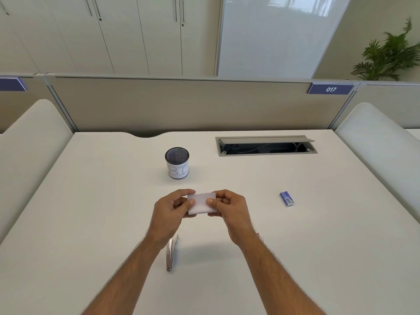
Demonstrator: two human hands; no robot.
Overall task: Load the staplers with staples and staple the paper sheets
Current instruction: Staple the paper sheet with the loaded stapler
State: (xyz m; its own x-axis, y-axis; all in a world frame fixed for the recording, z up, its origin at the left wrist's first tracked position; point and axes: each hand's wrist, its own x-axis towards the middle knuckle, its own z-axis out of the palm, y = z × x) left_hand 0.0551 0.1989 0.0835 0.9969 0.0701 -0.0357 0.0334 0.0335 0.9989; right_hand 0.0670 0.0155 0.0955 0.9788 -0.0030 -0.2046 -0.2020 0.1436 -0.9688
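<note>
A small stack of white paper sheets is held above the white desk, in the middle of the view. My left hand pinches its left edge and my right hand pinches its right edge, thumbs on top. A metal stapler lies on the desk below my left wrist, swung open in a narrow V; my forearm hides part of it. A small blue staple box lies to the right, apart from both hands.
A black mesh cup with a white label stands behind the hands. An open cable hatch sits at the back right of the desk. Beige partitions and padded side panels close in the desk.
</note>
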